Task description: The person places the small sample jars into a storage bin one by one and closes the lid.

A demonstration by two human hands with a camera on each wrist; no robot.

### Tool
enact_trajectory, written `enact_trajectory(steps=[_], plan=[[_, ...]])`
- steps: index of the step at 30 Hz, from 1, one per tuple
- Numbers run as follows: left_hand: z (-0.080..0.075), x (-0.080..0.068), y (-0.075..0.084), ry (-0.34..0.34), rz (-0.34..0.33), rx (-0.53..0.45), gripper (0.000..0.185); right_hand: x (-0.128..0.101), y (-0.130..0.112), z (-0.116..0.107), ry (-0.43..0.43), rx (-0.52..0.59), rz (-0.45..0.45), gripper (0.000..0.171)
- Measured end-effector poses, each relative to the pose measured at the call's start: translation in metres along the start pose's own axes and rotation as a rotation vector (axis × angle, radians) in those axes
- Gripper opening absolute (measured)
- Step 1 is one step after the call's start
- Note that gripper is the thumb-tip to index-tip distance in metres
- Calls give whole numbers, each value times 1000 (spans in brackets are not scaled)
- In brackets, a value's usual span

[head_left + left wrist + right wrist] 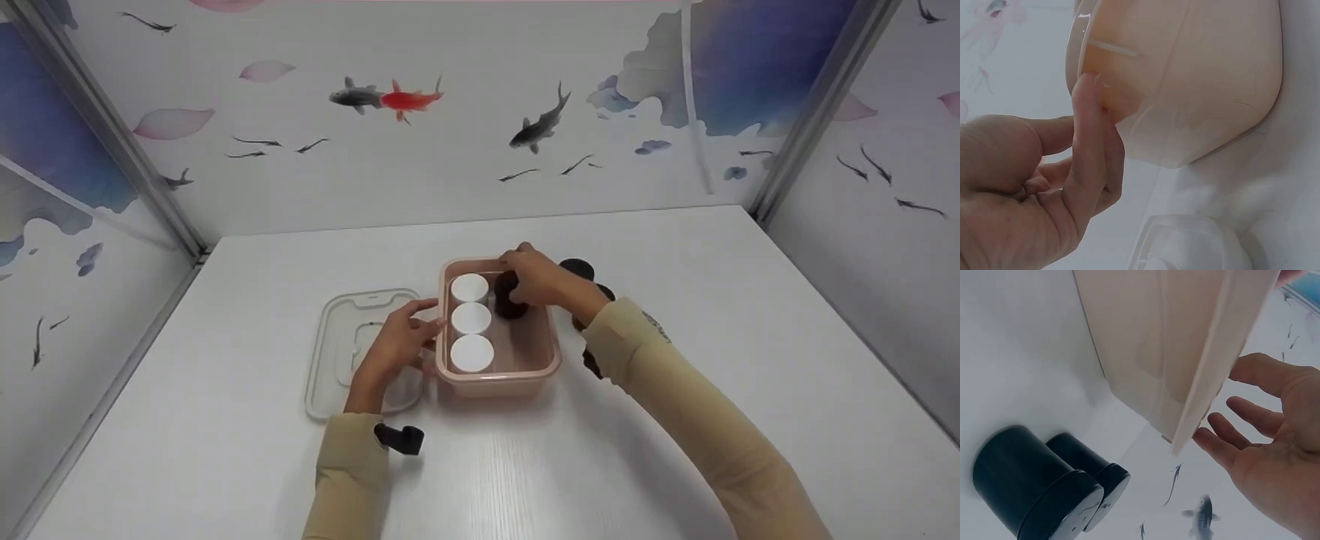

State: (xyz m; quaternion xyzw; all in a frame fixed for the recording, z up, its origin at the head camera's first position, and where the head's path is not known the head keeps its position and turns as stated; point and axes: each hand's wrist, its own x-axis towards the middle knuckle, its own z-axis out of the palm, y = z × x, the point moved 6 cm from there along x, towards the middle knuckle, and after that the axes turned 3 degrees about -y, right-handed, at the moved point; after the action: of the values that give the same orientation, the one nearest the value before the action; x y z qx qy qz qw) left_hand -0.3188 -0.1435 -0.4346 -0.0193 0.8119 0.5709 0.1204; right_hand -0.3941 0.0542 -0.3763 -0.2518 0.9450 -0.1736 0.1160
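A pink rectangular box (499,387) stands uncovered on the table. Three white-lidded jars (472,319) line its left side. My right hand (538,277) reaches over the far right part of the box and grips a dark jar (508,304) inside it; the right wrist view hides that jar behind the box wall. At the left rim, my left hand (397,337) holds the box, bent fingers (1088,140) against the outer wall just below the rim. The thumb's contact is partly hidden.
A translucent lid (319,375) lies flat left of the box, partly under the left hand. Several black jars (1022,472) stand right of the box, some hidden by the right forearm. Printed walls (465,172) enclose the white table (225,450).
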Motion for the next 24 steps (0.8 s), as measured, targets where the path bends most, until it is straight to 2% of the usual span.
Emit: enact_trajectory(steps=[11,17,24], plan=[[0,0,0,10,-13,22,50,-33,-3,-15,145,80,-190,45],[0,1,-1,12,-24,17,49,-56,13,-20,271,283,-146,44],[1,2,-1,3,-11,10,49,-76,38,-19,406,394,-125,41]])
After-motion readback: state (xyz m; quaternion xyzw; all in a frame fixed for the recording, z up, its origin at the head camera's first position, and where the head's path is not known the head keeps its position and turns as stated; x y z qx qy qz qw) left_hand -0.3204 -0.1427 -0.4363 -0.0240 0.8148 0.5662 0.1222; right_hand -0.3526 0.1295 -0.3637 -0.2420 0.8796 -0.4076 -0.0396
